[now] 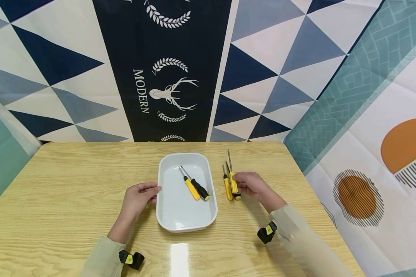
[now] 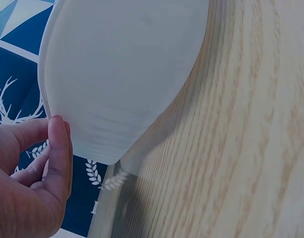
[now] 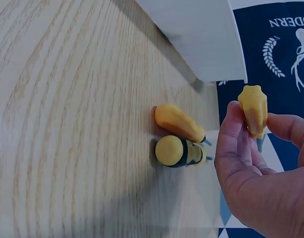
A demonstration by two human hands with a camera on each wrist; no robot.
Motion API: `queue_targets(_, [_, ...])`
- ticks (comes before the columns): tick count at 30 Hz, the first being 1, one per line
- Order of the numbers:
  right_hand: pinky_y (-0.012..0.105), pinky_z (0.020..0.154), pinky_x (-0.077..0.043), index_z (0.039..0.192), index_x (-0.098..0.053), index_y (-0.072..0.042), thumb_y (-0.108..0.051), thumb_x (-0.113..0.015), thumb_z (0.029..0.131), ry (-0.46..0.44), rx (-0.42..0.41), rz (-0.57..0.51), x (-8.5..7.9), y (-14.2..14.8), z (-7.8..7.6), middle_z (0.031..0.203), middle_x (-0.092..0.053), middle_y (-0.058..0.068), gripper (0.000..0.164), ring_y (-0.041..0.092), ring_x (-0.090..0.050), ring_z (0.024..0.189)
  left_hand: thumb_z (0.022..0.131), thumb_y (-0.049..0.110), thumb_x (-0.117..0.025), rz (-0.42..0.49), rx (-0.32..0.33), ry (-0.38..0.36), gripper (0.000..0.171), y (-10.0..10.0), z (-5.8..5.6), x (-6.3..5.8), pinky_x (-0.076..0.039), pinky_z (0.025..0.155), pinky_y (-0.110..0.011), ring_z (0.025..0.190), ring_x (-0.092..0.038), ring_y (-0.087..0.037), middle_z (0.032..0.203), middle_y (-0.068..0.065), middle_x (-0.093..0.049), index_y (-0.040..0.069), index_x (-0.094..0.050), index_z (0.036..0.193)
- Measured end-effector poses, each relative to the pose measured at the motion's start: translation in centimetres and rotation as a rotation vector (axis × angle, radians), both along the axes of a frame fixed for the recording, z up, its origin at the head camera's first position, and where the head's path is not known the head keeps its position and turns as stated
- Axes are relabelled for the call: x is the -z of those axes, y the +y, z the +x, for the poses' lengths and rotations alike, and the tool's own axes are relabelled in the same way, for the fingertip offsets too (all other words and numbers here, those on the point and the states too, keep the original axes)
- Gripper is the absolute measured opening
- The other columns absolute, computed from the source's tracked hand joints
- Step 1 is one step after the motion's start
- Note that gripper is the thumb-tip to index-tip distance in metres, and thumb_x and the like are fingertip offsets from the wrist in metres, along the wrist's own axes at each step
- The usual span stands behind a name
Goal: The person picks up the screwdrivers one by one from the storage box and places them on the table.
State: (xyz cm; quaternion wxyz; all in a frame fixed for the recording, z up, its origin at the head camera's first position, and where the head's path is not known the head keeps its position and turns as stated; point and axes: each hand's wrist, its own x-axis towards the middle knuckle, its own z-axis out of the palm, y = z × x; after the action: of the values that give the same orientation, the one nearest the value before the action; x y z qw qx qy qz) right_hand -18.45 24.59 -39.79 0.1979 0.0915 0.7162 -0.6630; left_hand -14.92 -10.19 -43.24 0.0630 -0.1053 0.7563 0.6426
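A white tray (image 1: 180, 215) stands on the table, with a yellow-handled screwdriver (image 1: 193, 190) and a black-handled screwdriver (image 1: 200, 188) lying inside. My left hand (image 1: 138, 198) pinches the tray's left rim between thumb and fingers; the left wrist view shows the tray's outer wall (image 2: 127, 74) close up. To the right of the tray, my right hand (image 1: 253, 186) grips a screwdriver by its yellow handle (image 3: 253, 109), shaft pointing away. Below it on the table lie another yellow-handled screwdriver (image 3: 177, 121) and a black-and-yellow one (image 3: 169, 150), partly hidden in the head view.
The wooden table (image 1: 72, 200) reaches back to a patterned cloth wall (image 1: 173, 77). A second patterned cloth (image 1: 367, 184) hangs along the right side. Each wrist wears a small black camera (image 1: 131, 259).
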Motion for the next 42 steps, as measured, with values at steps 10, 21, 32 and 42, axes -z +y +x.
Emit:
queue_targets(10, [0.017, 0.064, -0.052, 0.133, -0.036, 0.016, -0.009, -0.05, 0.093, -0.008, 0.027, 0.006, 0.3, 0.8, 0.0, 0.078, -0.06, -0.006, 0.049, 0.005, -0.058, 0.068, 0.089, 0.018, -0.065, -0.008, -0.003, 0.003, 0.029, 0.0, 0.0, -0.2, -0.06, 0.068, -0.027, 0.071, -0.062, -0.01, 0.096, -0.015, -0.067, -0.001, -0.064, 0.111])
queue_targets(21, [0.018, 0.063, -0.051, 0.133, -0.036, 0.015, -0.01, -0.048, 0.094, -0.008, 0.027, 0.046, 0.5, 1.8, 0.1, 0.075, -0.054, -0.007, 0.048, 0.005, -0.054, 0.066, 0.089, 0.017, -0.064, -0.002, 0.0, 0.003, 0.029, 0.1, 0.0, -0.3, -0.06, 0.068, -0.026, 0.071, -0.062, -0.009, 0.096, -0.016, -0.067, -0.001, -0.064, 0.111])
queue_targets(32, [0.018, 0.064, -0.052, 0.13, -0.04, 0.016, -0.009, -0.049, 0.093, 0.004, 0.037, 0.076, 1.2, 2.6, 0.1, 0.075, -0.058, -0.006, 0.046, 0.004, -0.057, 0.066, 0.089, 0.017, -0.065, 0.0, -0.001, 0.003, 0.029, 0.0, 0.0, -0.1, -0.06, 0.068, -0.028, 0.071, -0.062, -0.009, 0.096, -0.016, -0.067, -0.002, -0.064, 0.111])
queue_targets(42, [0.018, 0.064, -0.053, 0.13, -0.041, 0.015, -0.012, -0.05, 0.093, -0.021, 0.053, 0.103, 2.0, 3.3, -0.1, 0.075, -0.06, -0.007, 0.047, 0.004, -0.058, 0.067, 0.089, 0.017, -0.064, -0.001, 0.004, 0.006, 0.029, 0.0, 0.0, -0.1, -0.06, 0.068, -0.028, 0.071, -0.062, -0.009, 0.097, -0.016, -0.067, -0.002, -0.064, 0.111])
